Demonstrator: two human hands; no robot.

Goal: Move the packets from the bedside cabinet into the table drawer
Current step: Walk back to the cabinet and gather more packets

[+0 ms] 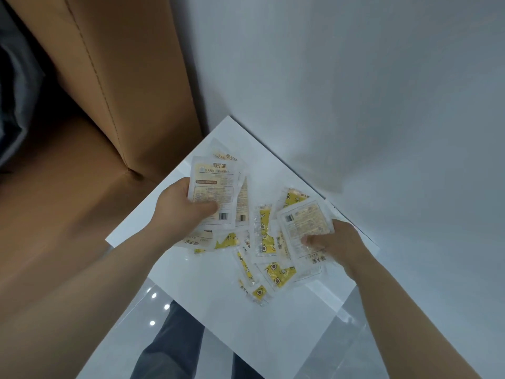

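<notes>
While fingers of the left hand (180, 207) curl round a stack of packets (213, 187) and the right hand (338, 244) pinches another, several more lie loose on the cabinet (218, 296), drawer out of view: gathering looks roughly midway, nothing seemingly delivered yet.

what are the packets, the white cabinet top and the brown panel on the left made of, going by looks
The packets: thin plastic film, glossy; the clear sealed edges crinkle and catch light. The cabinet top: smooth white board, probably laminate or paint, with a soft sheen and no grain. The brown panel: upholstery, likely faux leather or tight fabric, given the stitched seam.
</notes>
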